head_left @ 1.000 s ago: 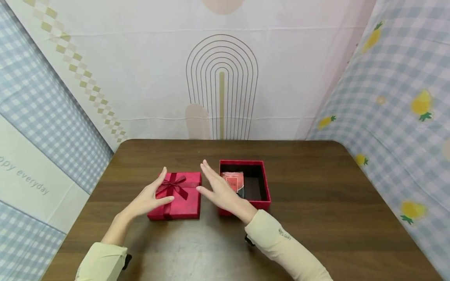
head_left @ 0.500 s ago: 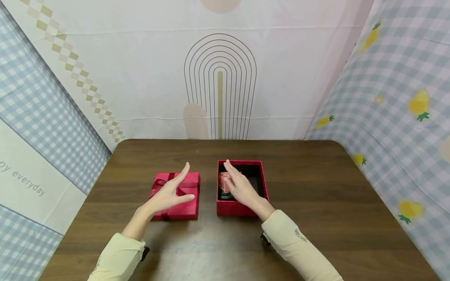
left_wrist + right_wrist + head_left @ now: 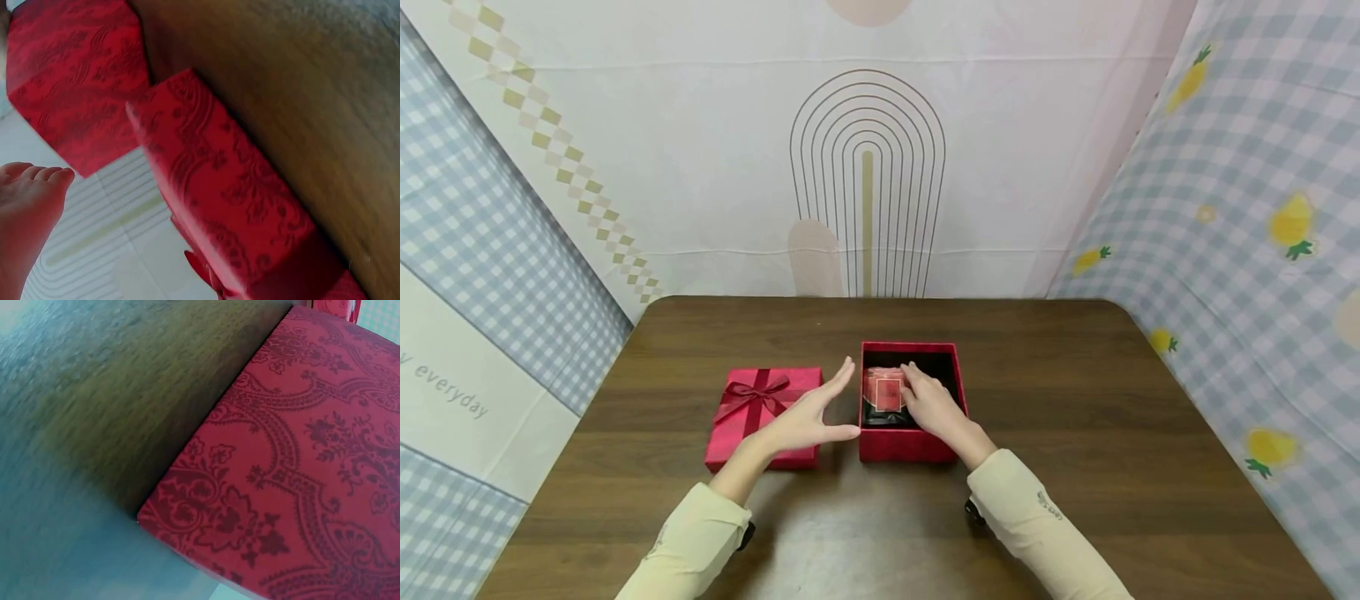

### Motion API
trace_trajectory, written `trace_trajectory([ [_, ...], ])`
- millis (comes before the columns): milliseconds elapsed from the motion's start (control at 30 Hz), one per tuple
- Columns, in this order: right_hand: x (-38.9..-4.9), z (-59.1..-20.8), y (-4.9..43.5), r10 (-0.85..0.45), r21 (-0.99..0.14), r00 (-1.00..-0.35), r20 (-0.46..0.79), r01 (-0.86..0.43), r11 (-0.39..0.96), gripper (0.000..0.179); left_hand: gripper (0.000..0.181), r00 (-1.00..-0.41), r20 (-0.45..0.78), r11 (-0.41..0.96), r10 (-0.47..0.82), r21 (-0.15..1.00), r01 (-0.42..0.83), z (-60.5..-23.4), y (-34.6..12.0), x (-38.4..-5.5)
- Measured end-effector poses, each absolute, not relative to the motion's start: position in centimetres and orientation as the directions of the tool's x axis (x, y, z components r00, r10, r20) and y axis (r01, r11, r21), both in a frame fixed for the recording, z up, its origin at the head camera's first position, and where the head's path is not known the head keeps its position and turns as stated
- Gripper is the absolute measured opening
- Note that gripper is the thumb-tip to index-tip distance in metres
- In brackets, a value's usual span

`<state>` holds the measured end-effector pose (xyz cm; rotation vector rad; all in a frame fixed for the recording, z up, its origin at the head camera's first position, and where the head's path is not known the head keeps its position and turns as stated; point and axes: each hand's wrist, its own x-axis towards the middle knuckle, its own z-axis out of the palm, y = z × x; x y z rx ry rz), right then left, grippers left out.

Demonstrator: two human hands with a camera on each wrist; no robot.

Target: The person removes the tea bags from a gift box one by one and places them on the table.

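Observation:
A red gift box [image 3: 902, 447] with a black inside stands lidless at the middle of the table. In its left part lies a flat red-and-black packet [image 3: 883, 398]. My right hand [image 3: 934, 408] reaches over the box, fingertips right at the packet's right edge. Fingers and thumb spread apart, my left hand [image 3: 805, 425] holds nothing beside the box's left wall. The red lid [image 3: 730, 433] with a dark ribbon bow lies to the left, partly behind that hand. The right wrist view is filled by the patterned box wall [image 3: 300, 437], and no fingers show there.
A dark brown wooden table [image 3: 1075, 400] carries the box and lid. Behind it hangs a white cloth [image 3: 715, 167] with an arch pattern. Blue checked cloth [image 3: 1240, 275] borders the right side, with similar cloth at the left.
My left hand has moved right from over the lid to the box's left side. My right hand moved right from between lid and box, then its fingers came down to the packet.

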<state>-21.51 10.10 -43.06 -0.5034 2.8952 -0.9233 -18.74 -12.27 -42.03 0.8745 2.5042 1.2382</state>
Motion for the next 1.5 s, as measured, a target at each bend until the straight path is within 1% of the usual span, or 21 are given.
trace_trajectory([
  [200,-21.4,-43.2,9.9,-0.279,-0.495,-0.954,-0.109,-0.191,0.848,0.040,0.091,-0.783,0.031,0.505,0.622,0.748,0.431,-43.3,-11.1,-18.9],
  [267,-21.4,-43.1,9.9,-0.274,-0.489,-0.954,-0.125,-0.181,0.853,0.037,0.092,-0.785,0.037,0.508,0.618,0.744,0.434,-43.5,-10.8,-18.9],
  [400,-21.3,-43.1,9.9,-0.279,-0.504,-0.957,-0.080,-0.203,0.840,0.033,0.091,-0.794,0.057,0.507,0.606,0.741,0.440,-43.8,-10.5,-18.8],
  [567,-21.2,-43.1,9.9,-0.288,-0.529,-0.957,0.039,-0.264,0.807,0.033,0.090,-0.796,0.060,0.509,0.603,0.739,0.441,-44.0,-10.5,-18.7],
  [733,-21.3,-43.1,9.9,-0.299,-0.543,-0.943,0.148,-0.330,0.772,0.034,0.090,-0.793,0.057,0.513,0.606,0.734,0.445,-44.0,-10.5,-18.7],
  [867,-21.8,-43.1,9.7,-0.318,-0.576,-0.932,0.173,-0.357,0.735,0.033,0.090,-0.791,0.049,0.517,0.610,0.731,0.445,-44.0,-10.6,-18.7],
  [1033,-22.6,-43.3,9.5,-0.342,-0.647,-0.933,0.113,-0.331,0.688,0.032,0.090,-0.791,0.042,0.514,0.611,0.738,0.436,-44.1,-10.5,-18.7],
  [1133,-22.8,-43.3,9.4,-0.361,-0.657,-0.931,0.051,-0.304,0.690,0.033,0.089,-0.793,0.045,0.511,0.608,0.742,0.433,-44.3,-10.5,-18.6],
  [1267,-22.9,-43.4,9.4,-0.388,-0.665,-0.922,0.002,-0.291,0.688,0.034,0.087,-0.800,0.055,0.512,0.598,0.741,0.434,-44.5,-10.4,-18.6],
  [1500,-23.0,-43.3,9.4,-0.375,-0.668,-0.927,0.011,-0.286,0.687,0.034,0.080,-0.808,0.078,0.505,0.584,0.744,0.437,-44.5,-10.5,-18.8],
])
